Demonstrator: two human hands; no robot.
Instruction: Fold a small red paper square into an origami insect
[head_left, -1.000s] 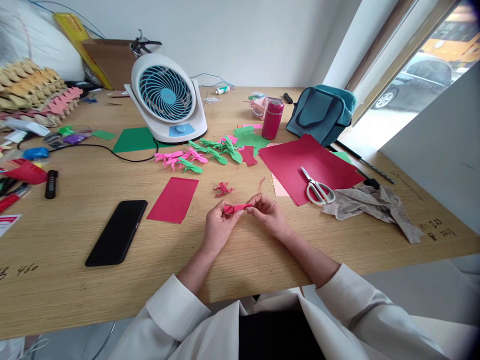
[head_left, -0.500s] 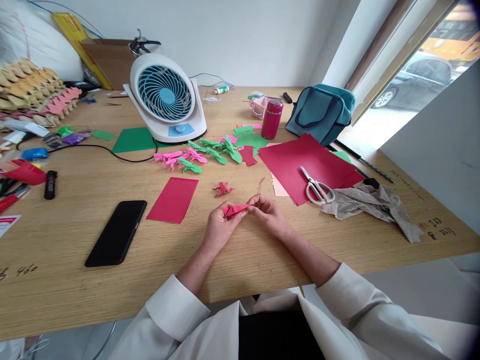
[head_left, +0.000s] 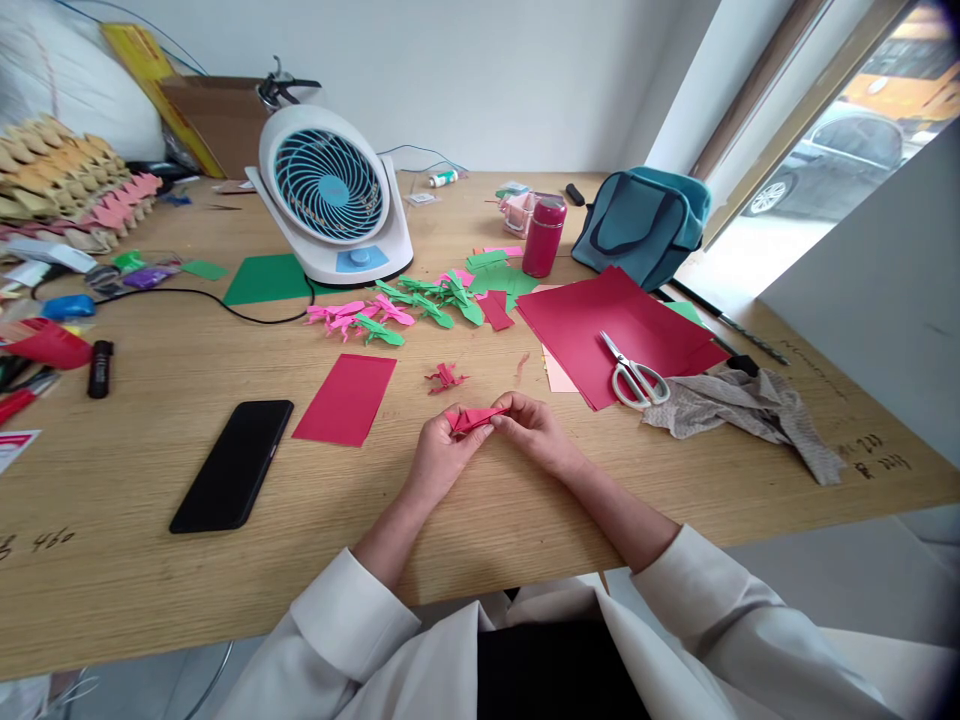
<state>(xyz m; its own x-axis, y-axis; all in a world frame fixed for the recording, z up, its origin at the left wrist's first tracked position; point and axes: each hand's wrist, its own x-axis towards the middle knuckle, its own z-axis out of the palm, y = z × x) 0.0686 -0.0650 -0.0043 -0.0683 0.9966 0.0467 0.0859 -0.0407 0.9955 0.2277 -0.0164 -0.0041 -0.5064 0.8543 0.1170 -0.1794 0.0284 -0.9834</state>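
Note:
A small piece of folded red paper [head_left: 472, 419] is held between both hands, just above the table. My left hand [head_left: 442, 450] pinches its left part, with the thumb along the lower edge. At its right tip, the thumb and fingertips of my right hand [head_left: 534, 430] close on the paper. Fingers hide parts of the folds. Just beyond the hands lies a finished-looking red origami figure [head_left: 445, 377] with thin legs. To the left is a red paper rectangle [head_left: 346, 400]. Several green and pink origami figures [head_left: 427, 300] lie grouped farther back.
White scissors [head_left: 636, 375] rest on large red sheets [head_left: 600, 310] at right, near a crumpled grey cloth [head_left: 742, 415]. A black phone [head_left: 232, 467] lies at left. Behind stand a fan [head_left: 330, 190], a red flask [head_left: 545, 237] and a teal bag [head_left: 641, 230].
Both hands keep their hold on the folded red paper. The right fingers have shifted very slightly at its tip; everything else looks the same.

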